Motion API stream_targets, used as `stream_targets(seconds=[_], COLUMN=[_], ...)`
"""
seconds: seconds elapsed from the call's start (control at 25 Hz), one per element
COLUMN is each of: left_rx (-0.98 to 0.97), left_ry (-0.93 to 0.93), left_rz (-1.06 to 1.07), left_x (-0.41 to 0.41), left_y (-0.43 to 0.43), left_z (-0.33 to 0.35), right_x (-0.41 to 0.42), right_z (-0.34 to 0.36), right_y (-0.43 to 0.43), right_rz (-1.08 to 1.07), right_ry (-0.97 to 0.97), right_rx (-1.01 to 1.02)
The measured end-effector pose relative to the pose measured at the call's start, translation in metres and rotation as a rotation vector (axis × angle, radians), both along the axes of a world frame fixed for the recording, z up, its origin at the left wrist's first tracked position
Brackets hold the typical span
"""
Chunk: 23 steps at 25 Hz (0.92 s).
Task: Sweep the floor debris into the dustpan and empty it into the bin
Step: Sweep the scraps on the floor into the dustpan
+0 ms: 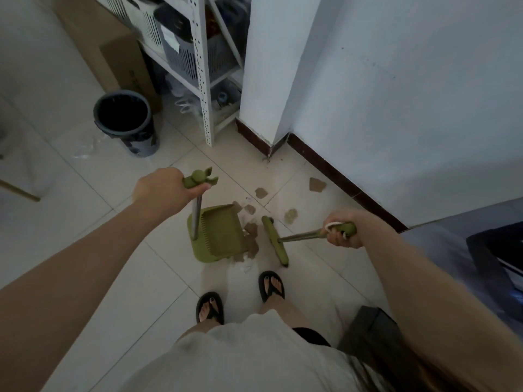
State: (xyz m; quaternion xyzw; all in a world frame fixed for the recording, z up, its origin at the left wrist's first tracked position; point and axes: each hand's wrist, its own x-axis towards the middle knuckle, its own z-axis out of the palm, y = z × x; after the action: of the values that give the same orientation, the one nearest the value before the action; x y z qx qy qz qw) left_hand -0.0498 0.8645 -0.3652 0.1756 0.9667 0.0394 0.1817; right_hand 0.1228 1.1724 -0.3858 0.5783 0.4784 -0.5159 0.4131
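My left hand [162, 189] grips the green top of the dustpan's upright metal handle. The green dustpan [219, 233] sits on the tiled floor in front of my feet, its mouth facing right. My right hand [343, 229] holds the green end of the broom handle, which slants down to the left. The green broom head [275, 240] rests on the floor just right of the dustpan's mouth. Brown paper scraps [252, 233] lie between the broom and pan, and more scraps [317, 184] are scattered towards the wall. A grey bin [124, 123] with a black liner stands open at the upper left.
A white metal shelf rack [205, 80] with baskets stands behind the bin, beside a cardboard box [113, 52]. A white wall corner with a dark skirting board [339, 179] runs along the right. A dark box [368, 326] sits at the lower right. My sandalled feet [240, 295] stand just behind the dustpan.
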Motion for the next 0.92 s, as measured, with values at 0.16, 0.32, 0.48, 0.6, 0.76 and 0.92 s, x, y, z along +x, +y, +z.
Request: stream_targets(seconds=[0.16, 0.32, 0.48, 0.6, 0.76, 0.92], left_rx=[0.002, 0.008, 0.004, -0.003, -0.022, 0.011], left_ry=[0.032, 0.029, 0.002, 0.022, 0.038, 0.026], left_rz=[0.107, 0.285, 0.435, 0.498, 0.531, 0.564], left_x=[-0.005, -0.004, 0.012, 0.019, 0.022, 0.022], left_y=[0.029, 0.066, 0.106, 0.127, 0.142, 0.148], left_z=[0.008, 0.004, -0.005, -0.011, -0.027, -0.048], right_x=[-0.027, -0.047, -0.062, -0.072, -0.094, -0.108], right_z=[0.02, 0.014, -0.019, -0.044, -0.081, -0.114], right_y=[0.062, 0.133, 0.214, 0.261, 0.294, 0.292], right_rz=[0.209, 0.231, 0.243, 0.326, 0.407, 0.51], right_ry=[-0.05, 0.041, 0.141, 0.13, 0.125, 0.09], right_rx=[0.119, 0.211, 0.312, 0.341, 0.362, 0.369])
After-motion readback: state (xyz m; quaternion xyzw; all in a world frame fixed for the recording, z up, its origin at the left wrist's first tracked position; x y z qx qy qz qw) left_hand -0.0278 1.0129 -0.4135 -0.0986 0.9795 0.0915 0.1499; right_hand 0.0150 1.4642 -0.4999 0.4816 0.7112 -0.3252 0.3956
